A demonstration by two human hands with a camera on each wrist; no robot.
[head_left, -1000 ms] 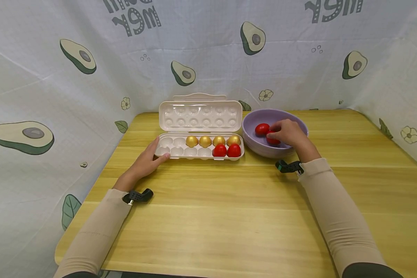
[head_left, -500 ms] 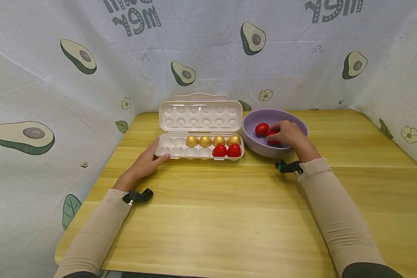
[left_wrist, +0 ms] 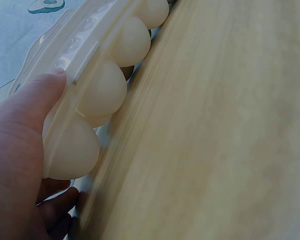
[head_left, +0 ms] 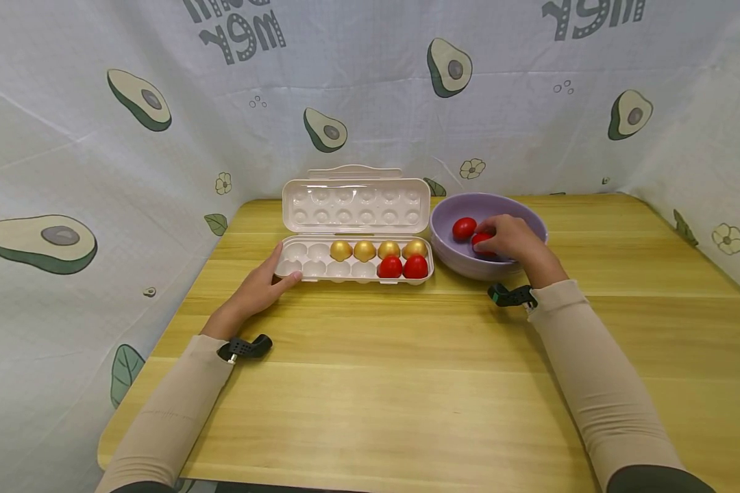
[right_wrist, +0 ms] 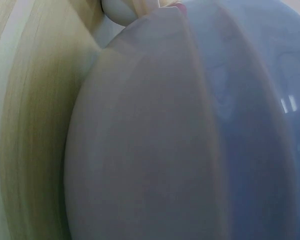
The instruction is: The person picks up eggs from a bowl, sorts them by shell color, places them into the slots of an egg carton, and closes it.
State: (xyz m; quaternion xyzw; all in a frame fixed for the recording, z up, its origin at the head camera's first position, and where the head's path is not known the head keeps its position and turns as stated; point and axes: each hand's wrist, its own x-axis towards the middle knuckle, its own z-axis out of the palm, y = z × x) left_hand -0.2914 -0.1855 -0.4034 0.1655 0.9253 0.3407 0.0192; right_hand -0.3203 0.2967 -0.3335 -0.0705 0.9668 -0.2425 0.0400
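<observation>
An egg carton (head_left: 308, 268) in white plastic stands with its lid raised at the back of the table. Gold eggs (head_left: 364, 251) fill part of its rear row, and two red eggs (head_left: 415, 267) sit at the front right. My left hand (head_left: 255, 293) grips the carton's left end; the left wrist view shows the thumb over the rim and fingers below. Inside the purple bowl (head_left: 462, 263) my right hand (head_left: 510, 239) holds a red egg (head_left: 482, 243), partly hidden by the fingers. Another red egg (head_left: 464, 228) lies beside it. The bowl's outer wall (right_wrist: 150, 140) fills the right wrist view.
The bowl stands close against the carton's right end on the wooden table (head_left: 370, 383). A cloth (head_left: 382, 89) printed with avocados hangs behind and around the table. The raised lid (head_left: 356, 205) stands near that cloth.
The right hand and the red egg it holds have shifted very slightly left and up within the bowl. The left hand and the carton have stayed in place.
</observation>
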